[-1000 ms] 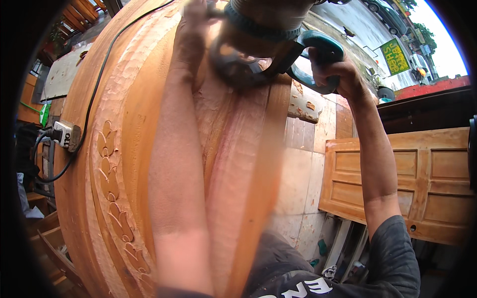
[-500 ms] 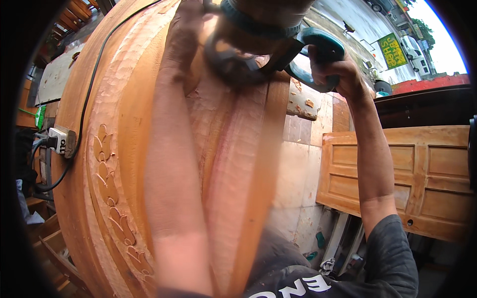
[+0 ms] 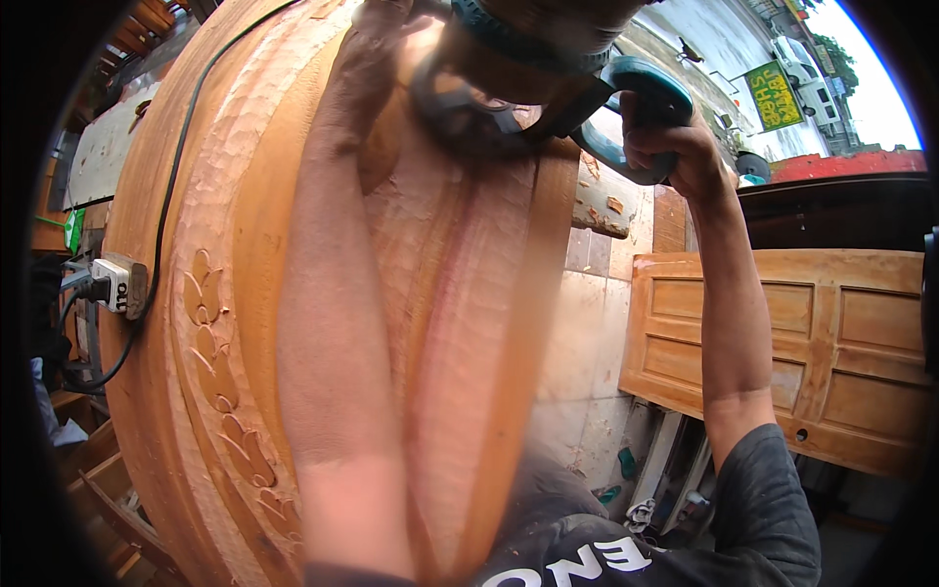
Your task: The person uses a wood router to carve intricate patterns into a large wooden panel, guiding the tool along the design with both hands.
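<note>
A teal and dark router (image 3: 528,49) with a round base stands on a large carved wooden panel (image 3: 259,186) at the top of the view. My right hand (image 3: 675,142) is closed around its teal loop handle. At the upper edge my left hand (image 3: 377,29) grips the router's left side; its fingers are partly cut off. My left forearm lies over the panel and hides part of it. Wavy gouge marks cover the panel, and a leaf-shaped relief (image 3: 215,362) runs down its left part.
A black cord (image 3: 176,166) crosses the panel's left side, near a white socket block (image 3: 117,284) with a plug. On the right, a panelled wooden door (image 3: 782,333) lies above the tiled floor (image 3: 577,342). A board with shavings (image 3: 602,201) is beyond the panel's right edge.
The router and my right hand have shifted slightly right in view. Both hands keep their hold. The surroundings have shifted a little too.
</note>
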Demonstrator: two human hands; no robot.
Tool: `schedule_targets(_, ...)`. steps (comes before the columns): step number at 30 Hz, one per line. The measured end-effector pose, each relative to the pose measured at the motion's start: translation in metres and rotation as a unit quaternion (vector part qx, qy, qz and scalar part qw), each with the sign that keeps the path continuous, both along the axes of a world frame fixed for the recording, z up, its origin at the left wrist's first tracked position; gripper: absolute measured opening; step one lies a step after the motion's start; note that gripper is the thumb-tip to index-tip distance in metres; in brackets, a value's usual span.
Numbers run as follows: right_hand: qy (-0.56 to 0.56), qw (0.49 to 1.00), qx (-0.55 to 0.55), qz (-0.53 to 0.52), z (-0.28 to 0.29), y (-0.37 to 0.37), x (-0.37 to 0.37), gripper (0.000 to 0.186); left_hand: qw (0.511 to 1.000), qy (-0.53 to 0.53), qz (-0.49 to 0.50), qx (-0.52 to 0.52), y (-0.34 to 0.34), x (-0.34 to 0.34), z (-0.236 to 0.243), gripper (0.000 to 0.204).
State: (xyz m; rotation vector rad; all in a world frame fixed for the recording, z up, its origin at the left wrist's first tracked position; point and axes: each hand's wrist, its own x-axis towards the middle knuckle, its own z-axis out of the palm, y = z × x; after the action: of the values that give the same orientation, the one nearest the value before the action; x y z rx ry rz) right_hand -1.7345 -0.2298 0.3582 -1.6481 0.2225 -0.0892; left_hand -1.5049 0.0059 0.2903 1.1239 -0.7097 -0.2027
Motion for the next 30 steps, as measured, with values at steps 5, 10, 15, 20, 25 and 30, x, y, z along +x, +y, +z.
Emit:
schedule_targets(5, 0.007, 1.0, -0.006, -0.01, 0.001, 0.0, -0.001, 0.032, 1.0, -0.009, 0.0, -0.005, -0.001, 0.001, -0.003, 0.057)
schedule_targets(10, 0.009, 1.0, 0.0, -0.017, 0.001, 0.004, 0.001, 0.032, 1.0, -0.012, -0.004, 0.003, -0.003, 0.007, -0.003, 0.058)
schedule_targets(15, 0.005, 1.0, -0.011, -0.021, 0.0, 0.001, -0.001, 0.032, 1.0, -0.017, -0.019, 0.006, -0.005, 0.01, -0.003, 0.059)
schedule_targets(20, 0.001, 1.0, -0.018, -0.017, 0.0, 0.003, 0.001, 0.032, 0.999, -0.019, -0.028, 0.01, -0.005, 0.013, -0.003, 0.06)
schedule_targets(25, 0.0, 1.0, -0.015, -0.02, 0.0, 0.003, 0.001, 0.032, 0.999, -0.023, -0.031, 0.01, -0.007, 0.016, -0.003, 0.062)
schedule_targets(30, 0.003, 1.0, -0.016, -0.025, 0.0, -0.001, 0.0, 0.032, 0.999, -0.009, -0.035, 0.016, -0.009, 0.015, -0.001, 0.063)
